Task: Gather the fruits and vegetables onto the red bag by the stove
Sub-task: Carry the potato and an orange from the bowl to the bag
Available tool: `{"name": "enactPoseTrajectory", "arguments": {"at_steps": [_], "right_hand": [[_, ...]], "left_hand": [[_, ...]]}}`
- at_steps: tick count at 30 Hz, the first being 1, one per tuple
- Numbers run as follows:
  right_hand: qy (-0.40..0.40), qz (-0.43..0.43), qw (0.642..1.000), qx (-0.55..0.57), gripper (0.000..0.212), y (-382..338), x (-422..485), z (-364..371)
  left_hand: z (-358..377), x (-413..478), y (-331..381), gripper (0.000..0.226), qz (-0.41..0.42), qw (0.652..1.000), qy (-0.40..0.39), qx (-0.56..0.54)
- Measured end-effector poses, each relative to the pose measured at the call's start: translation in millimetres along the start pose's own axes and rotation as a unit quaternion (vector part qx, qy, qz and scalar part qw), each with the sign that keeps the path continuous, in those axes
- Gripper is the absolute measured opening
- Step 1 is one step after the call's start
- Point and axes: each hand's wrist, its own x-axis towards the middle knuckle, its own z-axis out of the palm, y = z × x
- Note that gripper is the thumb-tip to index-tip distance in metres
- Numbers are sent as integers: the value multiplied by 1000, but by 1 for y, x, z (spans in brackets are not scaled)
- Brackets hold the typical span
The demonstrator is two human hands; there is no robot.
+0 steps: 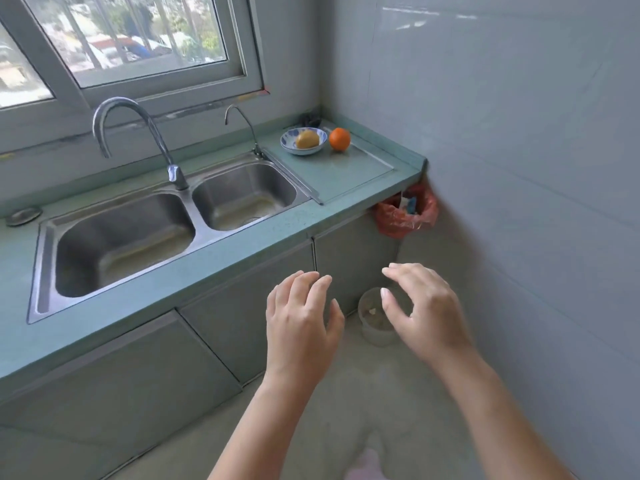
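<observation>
An orange (339, 138) stands on the green counter's far right corner. Beside it, to the left, a brownish-yellow fruit (307, 139) lies in a blue-and-white bowl (287, 144). My left hand (302, 320) and my right hand (420, 308) hover side by side in front of the cabinet, below the counter edge, well short of the fruit. Both hands are empty with fingers spread and slightly curled. No stove is in view. A red plastic bag (393, 221) hangs over a bin under the counter's right end.
A steel double sink (45, 251) with a tall tap (138, 133) fills the counter (263, 237) left of the fruit. A pale board (346, 174) lies under the bowl. A small grey bucket (375, 332) stands on the floor beneath my right hand. A tiled wall closes the right side.
</observation>
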Motion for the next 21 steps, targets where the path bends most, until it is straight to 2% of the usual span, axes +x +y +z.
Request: {"name": "enactPoseTrajectory", "arguments": {"at_steps": [8, 21], "right_hand": [[-4, -29, 1000, 10, 38, 59, 126, 19], [-36, -9, 999, 6, 39, 104, 228, 99]], "left_hand": [[61, 121, 2, 35, -23, 1000, -6, 18], [141, 212, -65, 35, -43, 997, -54, 15]]}}
